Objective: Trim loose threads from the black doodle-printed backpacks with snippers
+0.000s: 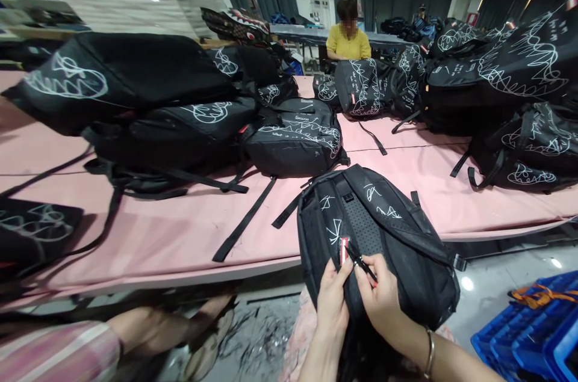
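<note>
A black backpack [383, 237] with white scribble print leans against the pink table's front edge, its back panel and shoulder straps facing me. My left hand [333, 298] pinches the strap beside a small red and white label [344, 249]. My right hand [382, 295], with a bracelet on the wrist, grips a small black tool [363, 264] with a red tip, its point at the label. Both hands are closed.
The pink table [180, 231] carries piles of matching black backpacks [135, 99] at left, centre and right [519, 87]. A person in a yellow top [347, 39] sits at the far side. Another person's leg [149, 328] is at lower left. Blue crates [533, 334] stand at lower right.
</note>
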The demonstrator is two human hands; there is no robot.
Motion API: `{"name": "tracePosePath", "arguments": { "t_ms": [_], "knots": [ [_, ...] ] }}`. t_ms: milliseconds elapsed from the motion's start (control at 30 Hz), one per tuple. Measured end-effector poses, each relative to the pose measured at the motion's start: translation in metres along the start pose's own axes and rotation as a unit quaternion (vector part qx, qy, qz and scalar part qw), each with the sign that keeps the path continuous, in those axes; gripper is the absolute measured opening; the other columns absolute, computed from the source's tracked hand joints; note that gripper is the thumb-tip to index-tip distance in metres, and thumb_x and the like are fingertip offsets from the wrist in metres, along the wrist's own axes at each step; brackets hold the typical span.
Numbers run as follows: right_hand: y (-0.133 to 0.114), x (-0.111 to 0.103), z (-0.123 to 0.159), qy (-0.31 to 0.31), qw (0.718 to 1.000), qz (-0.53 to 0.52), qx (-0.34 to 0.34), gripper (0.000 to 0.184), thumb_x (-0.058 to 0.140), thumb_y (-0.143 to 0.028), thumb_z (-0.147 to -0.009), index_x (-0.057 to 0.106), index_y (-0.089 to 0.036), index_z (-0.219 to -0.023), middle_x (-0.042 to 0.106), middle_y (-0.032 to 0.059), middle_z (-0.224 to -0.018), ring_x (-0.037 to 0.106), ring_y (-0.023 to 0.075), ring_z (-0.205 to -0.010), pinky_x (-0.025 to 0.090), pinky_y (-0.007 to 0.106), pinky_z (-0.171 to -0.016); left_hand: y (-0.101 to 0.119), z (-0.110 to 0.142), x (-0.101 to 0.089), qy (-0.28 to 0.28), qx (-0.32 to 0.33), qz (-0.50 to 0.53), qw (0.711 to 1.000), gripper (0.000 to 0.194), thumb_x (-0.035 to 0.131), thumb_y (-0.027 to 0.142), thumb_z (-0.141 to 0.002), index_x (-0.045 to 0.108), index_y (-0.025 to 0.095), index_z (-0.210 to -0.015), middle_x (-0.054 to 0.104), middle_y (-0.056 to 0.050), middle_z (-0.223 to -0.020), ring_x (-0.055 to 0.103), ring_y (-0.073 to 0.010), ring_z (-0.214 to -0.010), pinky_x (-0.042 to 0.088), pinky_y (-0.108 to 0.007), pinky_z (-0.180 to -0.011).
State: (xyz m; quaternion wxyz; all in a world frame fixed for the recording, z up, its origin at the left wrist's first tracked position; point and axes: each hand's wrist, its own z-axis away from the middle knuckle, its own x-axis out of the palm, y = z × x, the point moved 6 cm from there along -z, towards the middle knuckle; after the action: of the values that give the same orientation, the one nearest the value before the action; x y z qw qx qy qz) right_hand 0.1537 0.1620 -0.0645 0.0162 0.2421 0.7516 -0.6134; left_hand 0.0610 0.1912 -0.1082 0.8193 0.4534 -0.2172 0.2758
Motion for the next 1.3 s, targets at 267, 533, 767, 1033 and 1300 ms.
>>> {"name": "tracePosePath", "arguments": {
  "t_ms": [267,533,767,1033,1300],
  "knots": [
    [-0.002,0.001,0.0,0.006,1.0,-0.006,-0.012,0.012,0.042,-0.027,-0.087,0.05,-0.019,-0.093,0.062,0.0058,-0.079,0.062,0.0162,-0.068,0.05,0.024,-0.059,0.001,0.002,0.003,-0.019,0.01,-0.011,1.0,0.05,0.08,0.03,-0.053,0.057,0.022,-0.096,0.064,0.005,-0.063,0.066,-0.0171,-0.063,0.054,-0.027,-0.066],
    [-0.002,0.0,-0.011,-0.022,0.999,0.004,-0.025,0.011,0.043,-0.026,-0.087,0.05,-0.02,-0.092,0.063,0.007,-0.083,0.063,0.0172,-0.074,0.052,0.026,-0.064,0.001,0.0,-0.001,-0.004,0.039,-0.02,0.999,0.046,0.08,0.025,-0.054,0.061,0.018,-0.095,0.069,0.0,-0.082,0.066,-0.018,-0.079,0.051,-0.027,-0.078],
    [0.005,-0.009,-0.025,-0.099,0.995,-0.01,-0.031,0.013,0.046,-0.03,-0.086,0.054,-0.02,-0.088,0.061,0.003,-0.078,0.061,0.0159,-0.071,0.049,0.024,-0.061,0.008,0.0,-0.013,-0.005,0.037,-0.043,0.998,0.051,0.08,0.024,-0.054,0.062,0.015,-0.101,0.069,-0.007,-0.1,0.062,-0.0228,-0.097,0.047,-0.031,-0.087],
    [0.0,-0.014,-0.056,-0.246,0.968,0.017,-0.049,0.014,0.054,-0.032,-0.082,0.059,-0.018,-0.084,0.058,-0.0021,-0.069,0.051,0.0111,-0.058,0.038,0.021,-0.054,0.022,0.007,-0.019,-0.056,0.015,-0.061,0.996,0.044,0.077,0.025,-0.059,0.064,0.017,-0.1,0.07,-0.008,-0.094,0.064,-0.0222,-0.091,0.046,-0.032,-0.086],
    [-0.008,-0.002,-0.075,-0.299,0.949,0.026,-0.099,0.015,0.056,-0.03,-0.081,0.063,-0.017,-0.082,0.062,-0.0001,-0.072,0.052,0.0111,-0.059,0.039,0.021,-0.053,0.027,0.012,-0.019,-0.07,0.005,-0.056,0.996,0.038,0.076,0.025,-0.06,0.064,0.017,-0.095,0.07,-0.007,-0.091,0.065,-0.0212,-0.081,0.049,-0.029,-0.075]
  ]
}}
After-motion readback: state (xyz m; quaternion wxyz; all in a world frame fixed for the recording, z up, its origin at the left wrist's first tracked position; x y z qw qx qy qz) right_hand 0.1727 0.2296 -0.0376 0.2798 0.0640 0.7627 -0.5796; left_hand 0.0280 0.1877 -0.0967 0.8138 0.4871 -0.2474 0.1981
